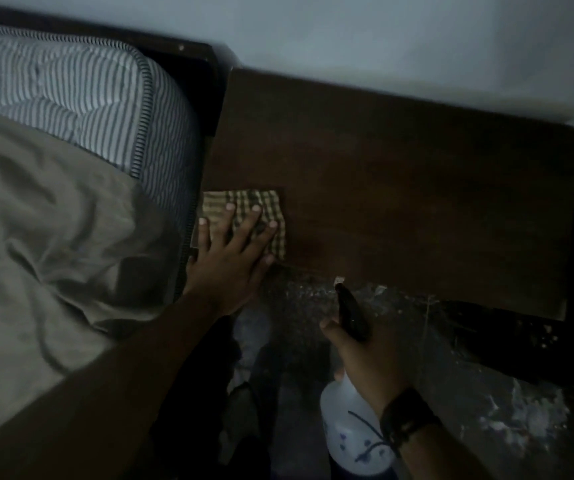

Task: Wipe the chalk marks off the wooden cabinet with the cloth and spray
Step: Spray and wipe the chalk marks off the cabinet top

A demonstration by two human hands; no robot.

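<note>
A dark wooden cabinet (417, 188) stands against the wall, seen from above. On its near left corner lies a checked green-and-yellow cloth (275, 209). My left hand (233, 258) presses flat on the cloth with fingers spread. My right hand (361, 351) grips a white spray bottle (347, 420) with a dark trigger head, held in front of the cabinet's near edge and pointed toward it. No chalk marks can be made out on the dim top.
A bed with a striped mattress (81, 95) and a rumpled beige sheet (46, 237) sits tight against the cabinet's left side. A pale wall (382, 36) runs behind. The dark floor (486, 403) below shows white stains.
</note>
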